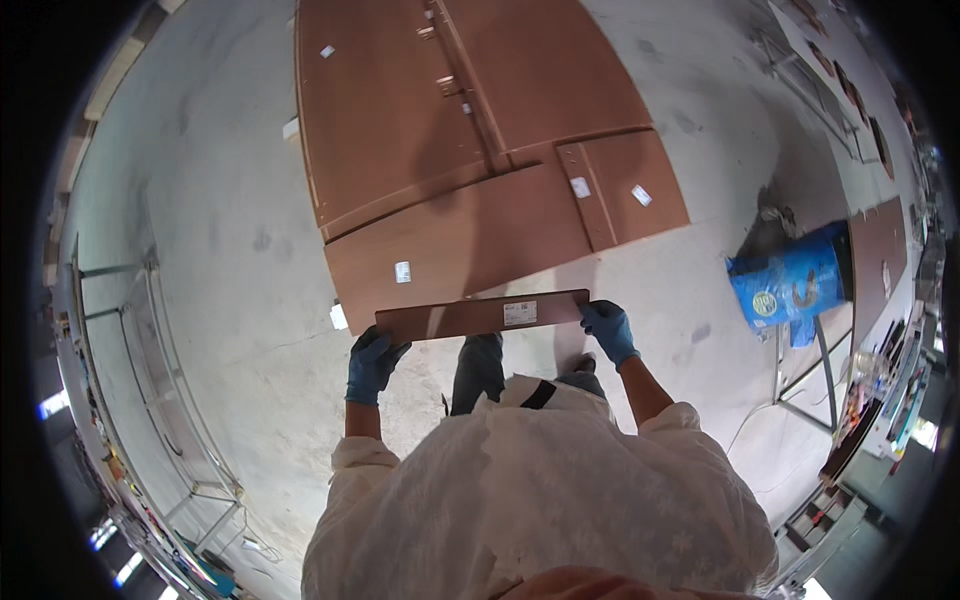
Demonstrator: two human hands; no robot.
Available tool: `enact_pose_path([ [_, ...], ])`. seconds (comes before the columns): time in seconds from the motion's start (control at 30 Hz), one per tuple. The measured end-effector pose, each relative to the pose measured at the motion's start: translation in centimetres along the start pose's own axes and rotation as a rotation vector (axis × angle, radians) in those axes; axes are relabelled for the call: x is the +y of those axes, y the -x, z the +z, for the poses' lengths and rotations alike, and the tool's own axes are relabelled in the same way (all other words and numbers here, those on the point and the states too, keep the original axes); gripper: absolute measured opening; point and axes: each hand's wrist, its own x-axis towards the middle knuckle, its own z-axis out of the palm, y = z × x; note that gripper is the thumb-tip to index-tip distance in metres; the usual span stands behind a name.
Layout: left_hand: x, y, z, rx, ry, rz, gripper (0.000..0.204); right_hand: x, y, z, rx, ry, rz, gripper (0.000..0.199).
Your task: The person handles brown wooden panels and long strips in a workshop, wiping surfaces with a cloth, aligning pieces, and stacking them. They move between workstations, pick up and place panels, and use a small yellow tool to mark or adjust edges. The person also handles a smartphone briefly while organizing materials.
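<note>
Between my two blue-gloved hands I hold a narrow reddish-brown board, roughly level, with a white label right of its middle. My left hand grips its left end, fingers wrapped round the edge. At the opposite end, my right hand is closed on the board's corner. Just beyond the board lie large brown panels on the floor, several bearing small white labels. The nearest panel partly disappears behind the held board. A smaller brown panel lies at the right of the group.
A blue plastic bag rests on a metal-legged stand at the right, beside an upright brown panel. Metal frames stand at the left. A cluttered bench runs along the right rim. Grey concrete floor surrounds the panels.
</note>
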Motion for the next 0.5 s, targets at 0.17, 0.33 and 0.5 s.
enact_pose_path([
  [0.17,-9.6,1.8,10.4,-0.067,-0.071,-0.028,0.03,8.2,7.2,-13.2,0.144,-0.226,-0.07,0.027],
  [0.33,-20.0,1.3,22.8,-0.335,-0.233,-0.177,0.032,17.5,17.7,-27.2,0.327,-0.456,0.012,0.035],
  [0.5,-28.6,0.0,34.9,-0.372,-0.353,-0.303,0.019,24.9,24.6,-35.7,0.429,-0.859,0.085,0.038],
])
